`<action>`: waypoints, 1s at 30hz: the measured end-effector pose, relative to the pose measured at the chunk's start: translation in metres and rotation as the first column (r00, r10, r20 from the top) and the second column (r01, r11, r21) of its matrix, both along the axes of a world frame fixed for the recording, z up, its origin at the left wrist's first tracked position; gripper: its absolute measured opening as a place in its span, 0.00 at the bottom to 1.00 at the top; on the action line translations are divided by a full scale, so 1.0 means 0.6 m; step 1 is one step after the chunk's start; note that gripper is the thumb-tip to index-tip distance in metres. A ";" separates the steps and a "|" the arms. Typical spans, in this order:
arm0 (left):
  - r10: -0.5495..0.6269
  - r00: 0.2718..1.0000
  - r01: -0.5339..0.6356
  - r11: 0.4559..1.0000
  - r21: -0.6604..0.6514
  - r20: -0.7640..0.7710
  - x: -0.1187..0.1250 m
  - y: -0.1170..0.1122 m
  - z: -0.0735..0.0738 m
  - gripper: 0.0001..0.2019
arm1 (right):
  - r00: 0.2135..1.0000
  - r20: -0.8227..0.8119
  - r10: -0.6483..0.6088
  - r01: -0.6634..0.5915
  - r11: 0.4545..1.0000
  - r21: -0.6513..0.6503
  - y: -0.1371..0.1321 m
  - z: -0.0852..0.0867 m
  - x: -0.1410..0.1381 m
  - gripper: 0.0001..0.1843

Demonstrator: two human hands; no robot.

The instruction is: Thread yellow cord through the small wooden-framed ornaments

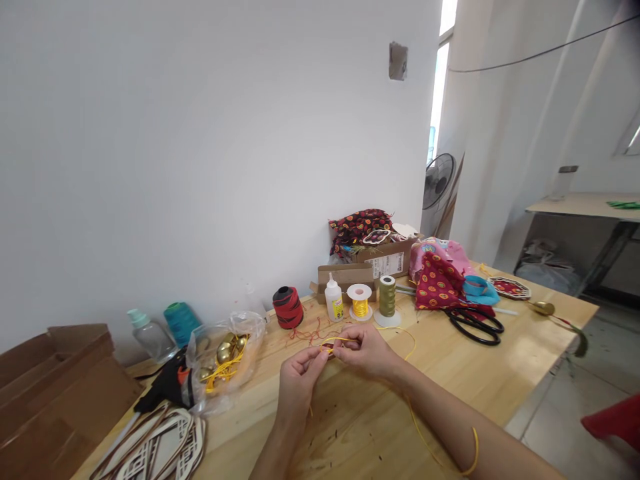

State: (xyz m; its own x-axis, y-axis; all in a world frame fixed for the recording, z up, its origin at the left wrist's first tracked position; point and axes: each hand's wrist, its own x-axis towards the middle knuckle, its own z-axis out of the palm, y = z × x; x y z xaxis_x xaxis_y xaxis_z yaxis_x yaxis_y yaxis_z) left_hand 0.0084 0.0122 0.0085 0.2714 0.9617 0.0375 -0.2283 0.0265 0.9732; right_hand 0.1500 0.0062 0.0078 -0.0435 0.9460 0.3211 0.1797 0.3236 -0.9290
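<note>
Over the wooden table [450,380], my left hand [300,383] and my right hand [369,350] meet with fingertips pinched together. Between them runs a thin yellow cord [336,339], looped at the fingertips. A small reddish-brown piece shows there too, mostly hidden by my fingers. The cord's long end trails behind my right hand and down across my right forearm. Just beyond my hands stand a white glue bottle [333,301], a spool of yellow cord [359,307] and a spool of olive thread [387,298]. Loose red threads [313,331] lie near my left hand.
A red thread cone [287,308] stands by the wall. Left are a plastic bag of golden bells [227,353], a glue gun [167,385], cut wooden frames [163,447] and a cardboard box [65,393]. Black-handled scissors [475,325] and red patterned fabric [437,283] lie right.
</note>
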 end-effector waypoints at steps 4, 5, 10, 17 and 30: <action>-0.031 0.999 0.031 1.000 -0.007 0.016 0.000 0.000 -0.001 0.06 | 0.992 -0.109 0.057 -0.069 0.991 -0.110 0.000 0.001 -0.001 0.09; -0.040 0.999 0.040 0.999 -0.010 0.023 -0.001 0.000 -0.002 0.06 | 0.989 -0.136 0.065 -0.084 0.986 -0.142 -0.001 0.004 -0.001 0.10; -0.076 0.997 0.076 0.997 -0.025 0.032 -0.001 -0.001 -0.008 0.06 | 0.978 -0.194 0.079 -0.123 0.965 -0.230 -0.006 0.018 0.000 0.13; -0.063 0.998 0.062 0.998 -0.019 -0.009 0.000 -0.002 -0.005 0.08 | 0.977 -0.194 0.091 -0.139 0.957 -0.255 -0.003 0.011 0.004 0.15; -0.048 0.994 0.048 0.999 0.005 -0.099 0.001 0.006 -0.017 0.09 | 0.969 -0.227 0.093 -0.156 0.948 -0.279 -0.004 0.014 0.004 0.14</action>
